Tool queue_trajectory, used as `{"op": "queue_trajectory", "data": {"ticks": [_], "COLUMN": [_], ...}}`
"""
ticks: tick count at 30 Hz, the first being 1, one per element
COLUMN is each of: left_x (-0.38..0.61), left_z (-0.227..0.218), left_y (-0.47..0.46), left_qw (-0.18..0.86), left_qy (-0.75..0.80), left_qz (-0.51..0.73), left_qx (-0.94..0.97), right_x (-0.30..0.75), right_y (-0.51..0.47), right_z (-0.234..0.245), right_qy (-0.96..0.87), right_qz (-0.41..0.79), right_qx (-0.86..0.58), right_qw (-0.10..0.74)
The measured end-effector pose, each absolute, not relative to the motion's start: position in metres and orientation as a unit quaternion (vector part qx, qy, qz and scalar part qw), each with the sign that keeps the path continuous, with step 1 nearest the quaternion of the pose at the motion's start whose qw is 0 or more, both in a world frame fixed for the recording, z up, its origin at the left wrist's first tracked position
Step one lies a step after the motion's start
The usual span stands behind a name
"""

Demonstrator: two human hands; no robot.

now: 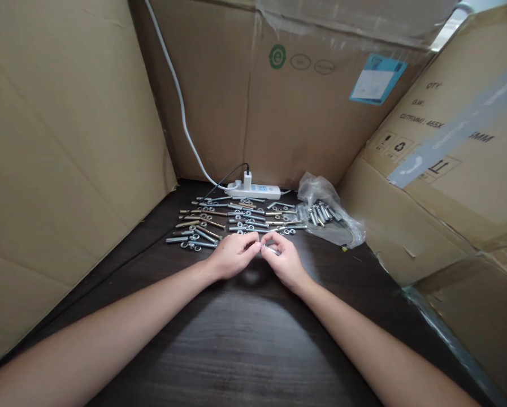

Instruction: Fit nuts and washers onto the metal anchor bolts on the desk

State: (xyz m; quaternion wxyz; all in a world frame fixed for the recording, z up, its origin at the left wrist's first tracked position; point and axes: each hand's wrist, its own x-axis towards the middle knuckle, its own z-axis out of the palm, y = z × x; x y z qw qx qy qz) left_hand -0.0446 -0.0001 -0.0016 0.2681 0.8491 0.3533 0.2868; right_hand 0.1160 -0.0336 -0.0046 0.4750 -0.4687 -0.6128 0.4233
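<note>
Both hands meet over a dark wooden table (pixel 245 339). My left hand (pixel 232 255) and my right hand (pixel 286 259) each pinch one end of a small silver bolt (pixel 267 248) held between their fingertips. Just beyond the hands lie several metal bolts, sleeves and washers (pixel 236 220), laid out in rows. A clear plastic bag (pixel 327 212) with more bolts inside rests to the right of the rows.
A white power strip (pixel 253 189) with a plugged-in adapter and a white cable (pixel 181 107) lies at the back. Large cardboard boxes wall in the table on the left (pixel 62 141), back (pixel 287 96) and right (pixel 452 169).
</note>
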Motion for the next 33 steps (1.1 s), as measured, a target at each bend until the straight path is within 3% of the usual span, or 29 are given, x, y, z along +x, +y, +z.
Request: {"op": "queue_trajectory", "data": {"ticks": [15,33], "left_x": [-0.0392,-0.0381], "left_z": [0.0031,-0.0017], "left_y": [0.0007,-0.0011], "left_qw": [0.418,0.345], "left_qy": [0.322,0.331], "left_qz": [0.344,0.331], "left_qx": [0.777,0.814], "right_x": [0.1219,0.1188], "right_y": [-0.0288,-0.0306], "right_z": [-0.0088,-0.0042], "right_qy": [-0.595,-0.579], "right_qz": [0.48,0.473], "right_qx": [-0.435,-0.458], "right_qw": [0.476,0.481]}}
